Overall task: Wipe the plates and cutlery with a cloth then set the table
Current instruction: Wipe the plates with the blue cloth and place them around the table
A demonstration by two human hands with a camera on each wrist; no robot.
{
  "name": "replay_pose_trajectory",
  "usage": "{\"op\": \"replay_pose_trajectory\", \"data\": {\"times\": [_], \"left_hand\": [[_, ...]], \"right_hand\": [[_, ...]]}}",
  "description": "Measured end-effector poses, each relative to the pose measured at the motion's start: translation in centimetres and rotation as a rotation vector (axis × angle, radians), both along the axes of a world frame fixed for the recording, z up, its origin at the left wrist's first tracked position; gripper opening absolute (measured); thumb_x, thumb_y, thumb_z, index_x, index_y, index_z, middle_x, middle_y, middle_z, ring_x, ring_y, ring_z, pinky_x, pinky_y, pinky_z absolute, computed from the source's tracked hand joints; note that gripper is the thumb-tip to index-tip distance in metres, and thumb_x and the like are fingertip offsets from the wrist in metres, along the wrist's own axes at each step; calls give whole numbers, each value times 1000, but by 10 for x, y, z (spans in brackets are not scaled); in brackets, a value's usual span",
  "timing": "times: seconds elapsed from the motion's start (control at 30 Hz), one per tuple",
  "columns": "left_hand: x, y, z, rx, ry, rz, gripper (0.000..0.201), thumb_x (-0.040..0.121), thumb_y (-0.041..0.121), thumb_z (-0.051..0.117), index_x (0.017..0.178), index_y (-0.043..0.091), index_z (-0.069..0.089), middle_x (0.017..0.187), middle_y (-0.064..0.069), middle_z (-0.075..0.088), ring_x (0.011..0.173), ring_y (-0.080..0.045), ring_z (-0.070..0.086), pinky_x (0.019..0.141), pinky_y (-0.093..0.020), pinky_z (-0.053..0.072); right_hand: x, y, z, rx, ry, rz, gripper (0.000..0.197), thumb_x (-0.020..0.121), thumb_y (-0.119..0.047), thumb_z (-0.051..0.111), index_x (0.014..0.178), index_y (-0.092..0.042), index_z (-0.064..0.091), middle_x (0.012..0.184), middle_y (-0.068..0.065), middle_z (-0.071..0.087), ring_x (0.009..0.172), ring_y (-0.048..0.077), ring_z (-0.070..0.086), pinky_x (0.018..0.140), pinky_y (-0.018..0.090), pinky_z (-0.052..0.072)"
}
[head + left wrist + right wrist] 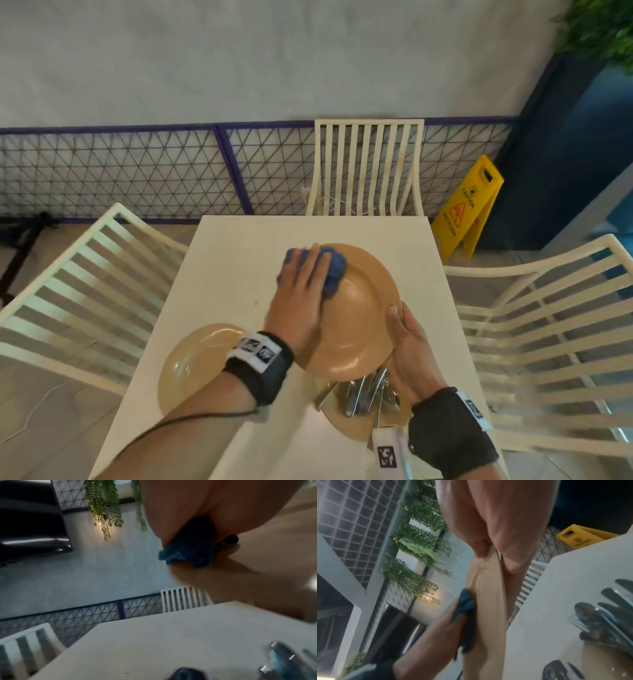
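A tan plate (363, 308) is held tilted above the white table (239, 260). My right hand (404, 332) pinches its right rim, thumb on the face and fingers behind, as the right wrist view shows on the plate (488, 601). My left hand (305, 284) lies flat with straight fingers on a bunched blue cloth (337, 270), pressing it on the plate's upper left face; the same cloth (188, 555) shows under the palm. A second tan plate (191, 363) rests on the table at the left. Cutlery (366, 390) lies piled on a third plate (356, 428) beneath the held one.
Cream slatted chairs stand at the far side (368, 168), the left (78, 284) and the right (548, 342) of the table. A yellow wet-floor sign (469, 209) stands beyond the far right corner. A wire fence (137, 171) runs behind.
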State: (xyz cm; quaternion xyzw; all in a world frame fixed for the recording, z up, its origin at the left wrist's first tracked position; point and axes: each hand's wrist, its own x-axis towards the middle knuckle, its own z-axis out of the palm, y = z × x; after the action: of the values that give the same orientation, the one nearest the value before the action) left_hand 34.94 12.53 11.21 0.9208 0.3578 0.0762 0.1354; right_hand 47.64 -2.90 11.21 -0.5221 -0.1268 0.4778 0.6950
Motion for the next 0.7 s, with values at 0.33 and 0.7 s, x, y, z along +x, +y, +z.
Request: {"op": "replay_pose_trajectory", "data": {"times": [0.33, 0.7], "left_hand": [[-38, -27, -33, 252, 124, -333, 75, 74, 13, 70, 143, 33, 46, 157, 6, 44, 147, -39, 36, 118, -58, 32], [17, -92, -3, 28, -104, -348, 65, 98, 22, 46, 159, 25, 25, 170, -3, 14, 157, -29, 10, 126, -49, 16]], "right_hand": [[24, -8, 13, 82, 189, -115, 37, 109, -28, 32, 136, -20, 56, 130, 13, 67, 121, 33, 64, 103, 56, 47], [19, 3, 15, 104, 236, -136, 39, 107, -30, 34, 138, -16, 53, 134, 19, 63, 125, 35, 61, 111, 58, 42]]}}
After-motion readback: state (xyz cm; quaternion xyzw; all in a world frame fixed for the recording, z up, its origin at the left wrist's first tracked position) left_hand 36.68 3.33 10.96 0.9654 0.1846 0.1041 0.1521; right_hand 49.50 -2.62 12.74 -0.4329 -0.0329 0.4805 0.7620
